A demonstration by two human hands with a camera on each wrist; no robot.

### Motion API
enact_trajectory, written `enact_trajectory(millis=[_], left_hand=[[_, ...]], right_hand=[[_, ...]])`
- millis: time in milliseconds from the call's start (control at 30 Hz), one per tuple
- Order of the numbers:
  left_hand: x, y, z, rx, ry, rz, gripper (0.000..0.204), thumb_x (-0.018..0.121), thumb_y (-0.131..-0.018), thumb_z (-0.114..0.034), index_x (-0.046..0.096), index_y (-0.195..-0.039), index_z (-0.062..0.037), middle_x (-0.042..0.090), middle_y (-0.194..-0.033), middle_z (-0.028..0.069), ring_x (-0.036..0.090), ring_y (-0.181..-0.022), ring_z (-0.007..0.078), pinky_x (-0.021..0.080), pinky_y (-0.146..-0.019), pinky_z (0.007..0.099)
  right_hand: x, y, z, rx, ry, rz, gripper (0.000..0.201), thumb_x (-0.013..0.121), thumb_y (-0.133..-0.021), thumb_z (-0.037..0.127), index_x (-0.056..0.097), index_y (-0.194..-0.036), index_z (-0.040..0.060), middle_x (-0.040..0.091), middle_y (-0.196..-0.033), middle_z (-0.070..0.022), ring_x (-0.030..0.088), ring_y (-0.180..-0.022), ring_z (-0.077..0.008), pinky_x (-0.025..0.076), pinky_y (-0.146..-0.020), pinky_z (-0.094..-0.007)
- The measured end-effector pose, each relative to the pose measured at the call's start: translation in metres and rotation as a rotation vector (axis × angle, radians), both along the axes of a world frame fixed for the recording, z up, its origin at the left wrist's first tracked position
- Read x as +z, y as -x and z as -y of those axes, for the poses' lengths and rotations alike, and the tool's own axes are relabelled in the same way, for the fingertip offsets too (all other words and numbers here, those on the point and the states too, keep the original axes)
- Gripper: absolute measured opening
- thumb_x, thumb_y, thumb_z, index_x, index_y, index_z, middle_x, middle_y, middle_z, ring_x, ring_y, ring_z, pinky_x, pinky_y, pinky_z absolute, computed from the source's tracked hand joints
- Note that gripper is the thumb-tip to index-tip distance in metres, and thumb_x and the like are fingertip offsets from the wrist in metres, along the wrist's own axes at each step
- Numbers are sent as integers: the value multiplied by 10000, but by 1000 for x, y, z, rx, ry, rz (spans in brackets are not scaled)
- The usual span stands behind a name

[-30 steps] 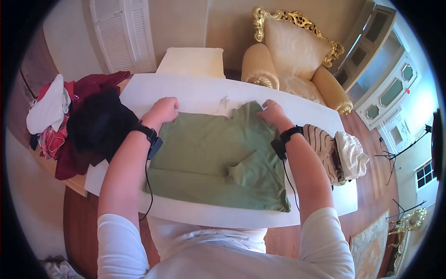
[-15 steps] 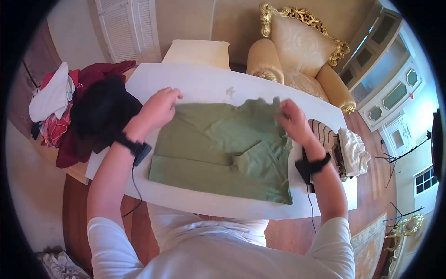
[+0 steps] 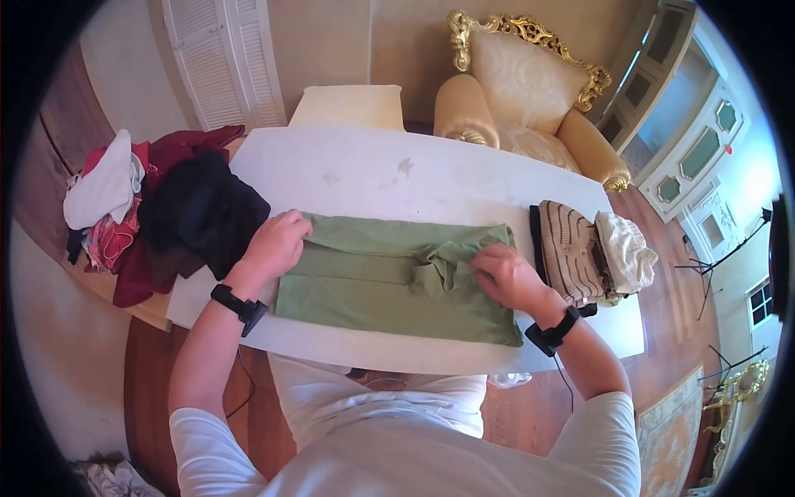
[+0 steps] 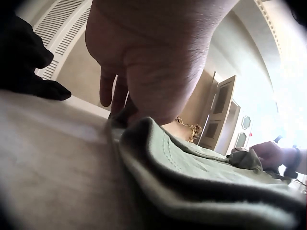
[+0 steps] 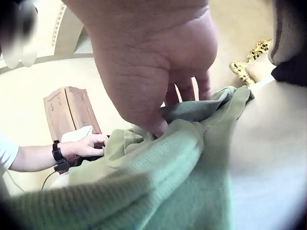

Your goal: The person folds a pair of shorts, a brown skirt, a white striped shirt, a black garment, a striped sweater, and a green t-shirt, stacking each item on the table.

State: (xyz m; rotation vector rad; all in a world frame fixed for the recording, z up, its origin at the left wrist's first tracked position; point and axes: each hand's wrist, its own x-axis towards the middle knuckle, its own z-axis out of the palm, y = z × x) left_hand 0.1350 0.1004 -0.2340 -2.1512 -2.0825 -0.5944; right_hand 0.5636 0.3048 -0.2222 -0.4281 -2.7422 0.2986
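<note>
A green shirt (image 3: 373,311) lies folded in a long strip across the white table, with a bunched part (image 3: 435,272) toward its right side. At the shirt's far left corner, my left hand (image 3: 279,245) pinches the folded edge between thumb and fingers. The left wrist view shows a stitched hem (image 4: 168,155) just beneath that hand. My right hand (image 3: 509,277) is over the right end, beside the bunched part. Seen from the right wrist, its thumb (image 5: 156,125) presses the cloth while the other fingers reach behind a raised fold.
A black garment (image 3: 203,211) and a heap of red and white clothes (image 3: 108,190) are on the left. Folded clothes, a striped one (image 3: 567,253) and a cream one (image 3: 623,253), stand at the table's right end. A gold armchair (image 3: 530,99) is behind the table (image 3: 348,174).
The shirt's far edge has come toward me, so the shirt is now a narrower strip. Both hands, raised off its far edge half a second ago, are down on the cloth.
</note>
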Motion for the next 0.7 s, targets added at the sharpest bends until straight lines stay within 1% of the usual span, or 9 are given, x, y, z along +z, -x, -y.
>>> enact_trajectory(millis=[67,167,267,367,400,467,500,600,700], left_hand=[[5,0,-3,33,-57,8,172,598,-860,18,648,-1005,-60,619,-1017,136,642,-986,358,532,-870,467],[14,-3,-7,88,-100,70,170,585,-875,6,645,-1016,-66,627,-1023,141,644,-1005,363,539,-865,474],[10,-3,-5,123,-106,105,179,586,-873,4,641,-1027,-69,630,-1032,142,643,-1013,366,542,-859,479],[-2,2,0,135,-60,82,200,596,-863,8,646,-1041,-68,633,-1049,143,645,-1018,367,543,-862,478],[-6,5,1,138,-37,70,208,599,-859,9,649,-1046,-68,634,-1056,143,645,-1020,366,543,-865,477],[-11,6,2,96,-73,-7,225,606,-852,12,655,-1058,-65,639,-1069,145,647,-1023,367,543,-867,477],[-14,6,1,72,-91,-47,234,609,-849,13,658,-1064,-64,642,-1076,145,648,-1025,367,543,-868,477],[9,-31,-7,19,-201,-106,238,615,-843,5,670,-1066,-59,654,-1079,149,654,-1020,371,544,-868,470],[24,-82,-25,-27,-41,172,172,632,-873,-53,676,-1040,-53,665,-1050,154,663,-1001,375,547,-855,469]], right_hand=[[3,4,-5,-115,122,-51,278,714,-837,35,684,-1110,-7,701,-1002,-173,685,-945,-372,559,-844,-433],[25,10,2,-286,284,-250,264,692,-899,104,667,-1140,-1,689,-1015,-223,700,-919,-390,561,-788,-431],[22,6,4,-267,412,-297,265,680,-910,102,664,-1151,-8,707,-1064,-236,713,-948,-387,561,-798,-404],[25,-8,25,-130,363,-178,297,675,-883,86,670,-1171,15,703,-1067,-209,696,-993,-384,554,-847,-431],[27,-11,26,-89,268,-37,311,676,-868,81,669,-1174,25,697,-1066,-196,686,-1015,-381,547,-868,-442],[28,-20,29,-13,83,246,344,677,-838,71,667,-1180,45,685,-1064,-172,666,-1060,-375,533,-909,-464],[26,-19,33,-37,88,228,320,704,-778,43,668,-1096,45,659,-1027,-156,639,-1042,-391,517,-934,-484],[29,-11,39,-43,98,165,325,716,-779,55,667,-1100,48,658,-1038,-155,642,-1028,-382,519,-923,-468],[32,0,47,-9,153,186,342,718,-770,55,664,-1108,47,655,-1056,-160,638,-1037,-388,521,-920,-470]])
